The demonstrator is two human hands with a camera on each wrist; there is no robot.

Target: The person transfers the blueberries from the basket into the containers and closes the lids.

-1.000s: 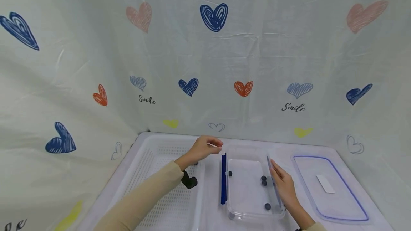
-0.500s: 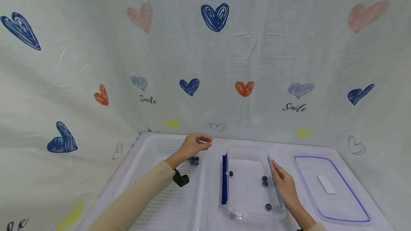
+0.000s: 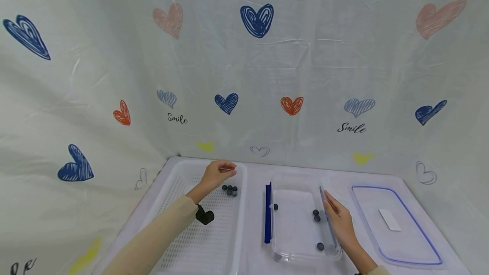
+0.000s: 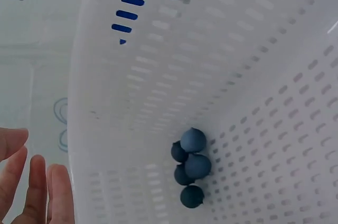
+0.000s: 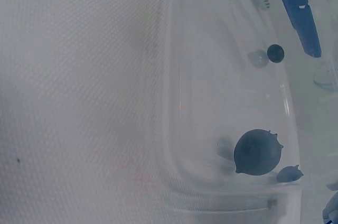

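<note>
In the head view my left hand point(image 3: 215, 174) is over the far part of a white perforated basket point(image 3: 242, 232), fingers loosely bent. Nothing shows between its thumb and fingers in the left wrist view. Below it, several dark blue blueberries point(image 4: 197, 166) cluster in the basket's corner. To the right stands a clear plastic box point(image 3: 294, 237), several blueberries point(image 3: 320, 246) scattered inside; a few also appear in the right wrist view. My right hand point(image 3: 341, 224) rests its fairly straight fingers along the box's raised right-side flap point(image 3: 329, 220). Its thumb is hard to make out.
A blue-edged flap point(image 3: 268, 213) hangs on the box's left side, between box and basket. At the right of the white table lies a clear lid point(image 3: 405, 245) with a blue seal and a white label point(image 3: 389, 220). A heart-printed curtain point(image 3: 259, 67) hangs behind the table.
My left hand has moved left from the gap between basket and box to over the basket, uncovering the blueberries there. My right hand stays at the flap.
</note>
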